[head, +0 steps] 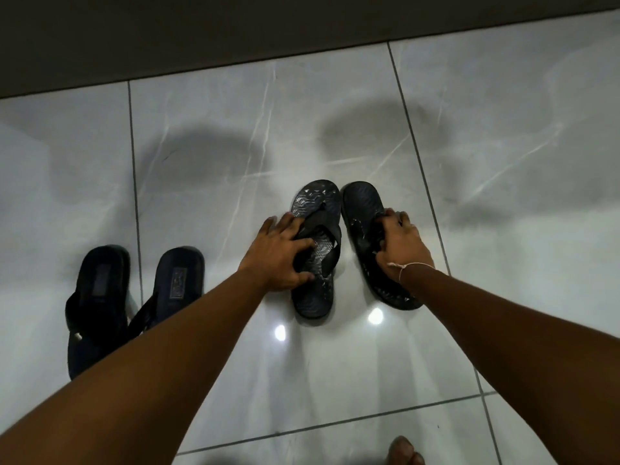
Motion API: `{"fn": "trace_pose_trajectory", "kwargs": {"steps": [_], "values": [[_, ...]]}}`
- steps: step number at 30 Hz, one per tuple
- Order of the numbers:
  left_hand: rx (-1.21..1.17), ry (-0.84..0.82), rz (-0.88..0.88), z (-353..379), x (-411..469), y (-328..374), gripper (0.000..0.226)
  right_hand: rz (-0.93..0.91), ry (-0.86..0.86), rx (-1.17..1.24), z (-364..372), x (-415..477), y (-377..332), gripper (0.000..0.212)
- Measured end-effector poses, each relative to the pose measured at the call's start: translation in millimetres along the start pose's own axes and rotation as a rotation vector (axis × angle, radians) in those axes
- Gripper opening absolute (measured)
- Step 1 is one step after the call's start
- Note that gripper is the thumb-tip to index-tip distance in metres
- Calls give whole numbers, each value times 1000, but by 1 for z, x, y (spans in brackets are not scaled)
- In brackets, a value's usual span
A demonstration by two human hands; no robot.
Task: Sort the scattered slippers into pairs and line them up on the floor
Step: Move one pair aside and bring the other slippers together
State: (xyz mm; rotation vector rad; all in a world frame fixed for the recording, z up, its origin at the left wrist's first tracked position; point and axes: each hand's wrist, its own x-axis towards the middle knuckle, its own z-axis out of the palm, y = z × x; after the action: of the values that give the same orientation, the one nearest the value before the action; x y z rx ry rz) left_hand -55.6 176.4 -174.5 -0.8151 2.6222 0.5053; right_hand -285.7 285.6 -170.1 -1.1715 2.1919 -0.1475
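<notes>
Two black patterned flip-flops lie side by side on the glossy tiled floor, toes pointing away from me. My left hand [280, 253] grips the strap of the left flip-flop [315, 203]. My right hand [401, 245] holds the strap of the right flip-flop [360, 199], which angles slightly to the right at its heel. To the left, a pair of dark navy slippers stands together: one [97, 280] by the tile joint and the other [179, 273] partly hidden under my left forearm.
A dark wall base [235, 25] runs along the far edge of the pale marble-look floor [503, 162]. A bare foot [404, 451] shows at the bottom edge. Ceiling lights reflect on the tile near the flip-flop heels.
</notes>
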Motion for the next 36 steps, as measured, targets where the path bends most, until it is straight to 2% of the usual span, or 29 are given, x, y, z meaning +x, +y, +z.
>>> {"fn": "trace_pose_trajectory", "kwargs": {"steps": [2,5,7,9,11,13,16,18,20,21,23,26,29,32,36], "values": [[94,1,79,-9,9,-3,64,-11,18,1,-3,-1,5,67],[232,0,276,-24,22,-6,49,66,51,34,-12,0,18,61],[295,49,377,-37,27,-8,45,91,45,28,-20,4,25,60],[226,142,294,-44,29,-8,53,64,18,-28,-26,6,30,63],[105,157,134,-39,23,-5,71,26,-11,-96,-29,7,33,69],[85,77,39,-25,16,-2,88,-10,-30,-136,-32,8,36,71],[231,-52,85,-18,16,-15,105,-65,-37,-241,-41,14,42,72],[302,-84,203,-23,21,-30,106,-78,-46,-303,-48,21,49,73],[330,-43,303,-32,25,-40,104,-69,-57,-293,-53,27,53,73],[294,-7,293,-35,25,-41,100,-61,-59,-273,-54,29,54,73],[123,15,147,-36,19,-39,94,-60,-52,-242,-49,28,51,73],[-33,-150,0,-19,6,-26,94,-63,-47,-183,-38,22,37,71],[-42,-194,25,-7,8,-13,94,-94,-50,-133,-26,20,17,67],[11,-172,99,-3,18,-3,93,-184,-67,-184,-12,19,4,66],[40,-180,94,2,18,-1,90,-189,-60,-241,-8,19,6,68]]}}
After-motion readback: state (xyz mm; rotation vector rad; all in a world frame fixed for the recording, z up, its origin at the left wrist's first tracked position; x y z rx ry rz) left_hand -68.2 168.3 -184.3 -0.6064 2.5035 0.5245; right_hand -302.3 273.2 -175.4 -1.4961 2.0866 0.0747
